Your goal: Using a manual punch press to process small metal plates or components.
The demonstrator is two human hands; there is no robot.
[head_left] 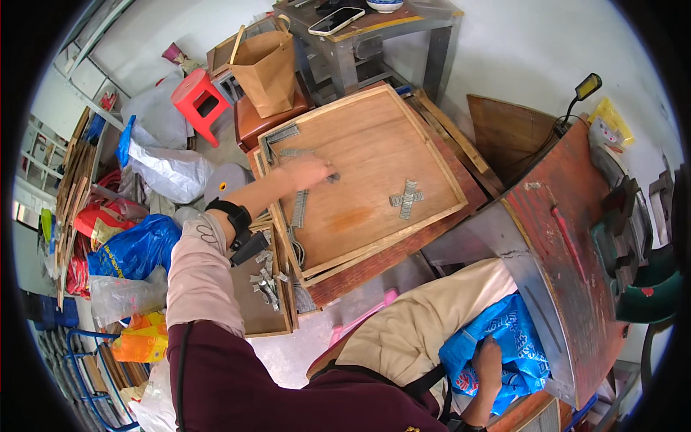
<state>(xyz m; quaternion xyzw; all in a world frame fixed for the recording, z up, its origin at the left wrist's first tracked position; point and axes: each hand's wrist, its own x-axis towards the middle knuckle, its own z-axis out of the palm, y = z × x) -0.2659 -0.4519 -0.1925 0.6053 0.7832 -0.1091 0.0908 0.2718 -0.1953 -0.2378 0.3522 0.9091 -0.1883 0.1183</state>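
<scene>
Left hand: the left hand reaches out over the shallow square wooden tray, palm down, fingers curled together onto a strip of grey metal staples lying on the tray floor; whether the grip is fully clamped on the strip cannot be told.
Left arm: a pale pink sleeve and a black wrist device lead up to that hand.
Right hand: the right hand rests low by the person's lap, its grip closed on a blue plastic bag that lies against beige cloth.
Tray contents: a crossed stack of grey staple strips lies near the tray's right side, well apart from the left hand; more strips lie along the left wall, and others sit by the upper left corner.
Beside the tray: loose staple pieces lie on a lower wooden board at the tray's left.
Right side: a worn red metal bench carries a dark green machine.
Further back: a brown paper bag, a red plastic stool and a phone on a grey table.
</scene>
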